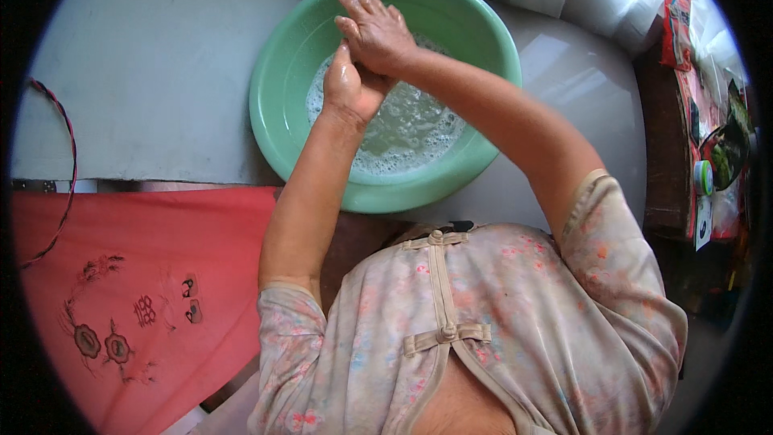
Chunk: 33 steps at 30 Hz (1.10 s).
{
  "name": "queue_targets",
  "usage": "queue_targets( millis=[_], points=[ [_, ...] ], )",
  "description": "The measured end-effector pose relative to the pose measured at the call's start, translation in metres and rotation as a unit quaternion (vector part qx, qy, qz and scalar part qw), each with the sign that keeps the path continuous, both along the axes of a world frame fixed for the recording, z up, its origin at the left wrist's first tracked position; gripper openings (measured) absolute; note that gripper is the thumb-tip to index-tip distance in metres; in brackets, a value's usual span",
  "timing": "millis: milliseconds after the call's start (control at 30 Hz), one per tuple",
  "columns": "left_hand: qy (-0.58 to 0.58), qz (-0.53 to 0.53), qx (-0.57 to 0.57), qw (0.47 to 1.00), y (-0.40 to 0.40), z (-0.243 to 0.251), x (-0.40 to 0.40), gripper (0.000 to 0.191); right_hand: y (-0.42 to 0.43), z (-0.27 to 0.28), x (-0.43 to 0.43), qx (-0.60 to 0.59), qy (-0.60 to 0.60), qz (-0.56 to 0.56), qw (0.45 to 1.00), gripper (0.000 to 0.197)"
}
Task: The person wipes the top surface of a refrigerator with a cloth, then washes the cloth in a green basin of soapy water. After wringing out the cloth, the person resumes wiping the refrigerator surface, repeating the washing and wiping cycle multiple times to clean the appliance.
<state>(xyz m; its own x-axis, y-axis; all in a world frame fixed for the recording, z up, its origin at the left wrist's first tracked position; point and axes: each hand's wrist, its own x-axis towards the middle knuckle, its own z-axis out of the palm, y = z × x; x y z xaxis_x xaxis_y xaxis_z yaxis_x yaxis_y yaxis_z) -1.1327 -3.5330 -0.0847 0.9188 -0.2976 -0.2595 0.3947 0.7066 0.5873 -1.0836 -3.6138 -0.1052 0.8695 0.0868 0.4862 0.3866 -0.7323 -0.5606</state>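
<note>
Over a light green plastic basin (273, 81), my two wet hands are pressed together. My right hand (379, 33) lies across the other, its fingers somewhat spread and pointing towards the far rim. My left hand (355, 89) sits below it with the thumb up; its fingers are hidden behind the right hand. No object shows in either hand. Cloudy water (401, 124) with white suds covers the basin's bottom, beneath my wrists.
The basin rests on a grey surface (580, 90). At left are a pale board (151, 72), a red cloth (199, 235) with dark printed patterns, and a twisted cable (73, 151). Packets, including a red packet (677, 27), and a green-and-white round container (702, 177) crowd the right edge.
</note>
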Motion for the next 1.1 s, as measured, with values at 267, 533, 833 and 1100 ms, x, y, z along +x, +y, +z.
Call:
queue_targets(
  millis=[267, 533, 833, 1100],
  points=[
    [-0.038, 0.041, 0.097, 0.994, 0.017, 0.01, 0.032, 0.035, -0.003, 0.037, 0.003, 0.069, 0.123, 0.134, 0.981, 0.053],
    [-0.035, 0.084, 0.095, 0.991, 0.014, 0.019, 0.035, 0.028, 0.004, 0.041, 0.001, 0.327, 0.288, 0.166, 0.885, 0.063],
    [-0.067, 0.111, 0.065, 0.989, 0.003, 0.014, 0.028, 0.03, 0.007, 0.038, -0.014, 0.234, 0.144, 0.053, 0.96, 0.061],
    [-0.051, 0.105, 0.061, 0.991, 0.003, -0.017, 0.029, 0.026, 0.004, 0.02, -0.022, 0.18, 0.154, 0.038, 0.971, 0.063]
  ],
)
